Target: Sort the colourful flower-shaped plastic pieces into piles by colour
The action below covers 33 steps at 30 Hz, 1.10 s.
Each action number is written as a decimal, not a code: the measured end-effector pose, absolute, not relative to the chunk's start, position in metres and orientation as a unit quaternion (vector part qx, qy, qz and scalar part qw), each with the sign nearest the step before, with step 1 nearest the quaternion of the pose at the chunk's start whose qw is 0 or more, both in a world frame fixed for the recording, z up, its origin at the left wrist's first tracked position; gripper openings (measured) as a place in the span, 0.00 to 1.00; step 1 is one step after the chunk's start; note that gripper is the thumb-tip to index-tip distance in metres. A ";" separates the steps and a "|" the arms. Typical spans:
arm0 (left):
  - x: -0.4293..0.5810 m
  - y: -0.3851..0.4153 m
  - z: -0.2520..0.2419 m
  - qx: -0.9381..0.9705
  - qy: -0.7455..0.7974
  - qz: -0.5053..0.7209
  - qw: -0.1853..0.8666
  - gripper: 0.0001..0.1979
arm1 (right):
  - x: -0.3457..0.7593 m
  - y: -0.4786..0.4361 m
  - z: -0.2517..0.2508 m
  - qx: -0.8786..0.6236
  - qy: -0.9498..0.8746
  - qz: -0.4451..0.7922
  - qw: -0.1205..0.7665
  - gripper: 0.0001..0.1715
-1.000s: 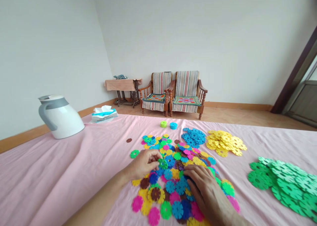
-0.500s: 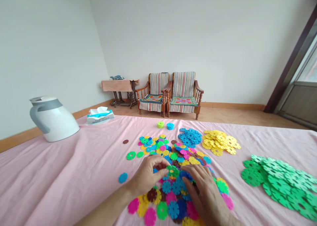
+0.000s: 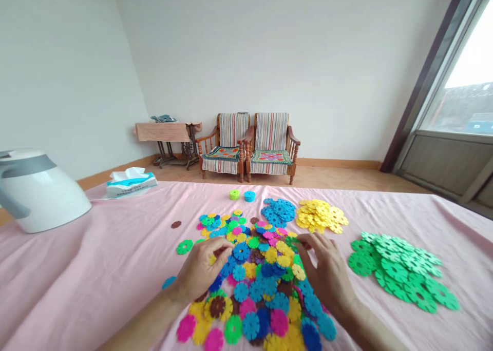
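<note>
My left hand (image 3: 203, 265) is over the left side of a mixed pile of notched plastic discs (image 3: 248, 307). Its thumb and fingertips are pinched at the edge of a blue disc (image 3: 241, 252). Right of the pile's middle, my right hand (image 3: 327, 266) has thumb and forefinger closed on a green disc (image 3: 291, 242), partly covered by the fingers. Pink, yellow, brown, green and blue discs overlap between and below both hands. Sorted heaps lie beyond and to the right: blue discs (image 3: 279, 212), yellow discs (image 3: 320, 215) and green discs (image 3: 400, 269).
A white and grey jug (image 3: 50, 192) and a tissue box (image 3: 131, 182) stand on the pink cloth (image 3: 115, 253) at left. Small green (image 3: 234, 194) and blue stacks (image 3: 249, 196) sit at the back. Two wooden armchairs (image 3: 271, 145) are against the wall.
My hands have moved apart, the right one toward the green heap with a green disc. My left hand, earlier at a green disc, is now at a blue one. The view has turned right.
</note>
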<state>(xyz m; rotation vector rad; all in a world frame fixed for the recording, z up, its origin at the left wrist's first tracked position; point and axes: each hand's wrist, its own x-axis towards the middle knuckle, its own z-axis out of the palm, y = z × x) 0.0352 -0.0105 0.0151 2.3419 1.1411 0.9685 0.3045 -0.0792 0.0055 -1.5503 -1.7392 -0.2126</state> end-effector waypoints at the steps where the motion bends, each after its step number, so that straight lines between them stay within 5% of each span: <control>1: 0.033 -0.007 0.013 0.822 0.413 0.348 0.179 0.09 | 0.319 -0.075 0.006 -0.630 -0.664 -0.105 0.388 0.09; 7: 0.027 0.001 0.012 0.798 0.439 0.366 0.193 0.08 | 0.414 -0.068 0.008 -0.799 -0.474 -0.224 0.295 0.14; 20: 0.026 0.003 0.007 0.810 0.428 0.364 0.167 0.08 | 0.489 -0.091 -0.002 -0.898 -0.350 -0.160 0.215 0.23; 26: 0.029 0.000 0.009 0.808 0.437 0.358 0.170 0.09 | 0.485 -0.085 -0.003 -0.870 -0.376 -0.219 0.232 0.25; 33: 0.030 -0.002 0.009 0.807 0.439 0.360 0.159 0.08 | 0.383 -0.072 0.018 -0.698 -0.598 -0.127 0.372 0.14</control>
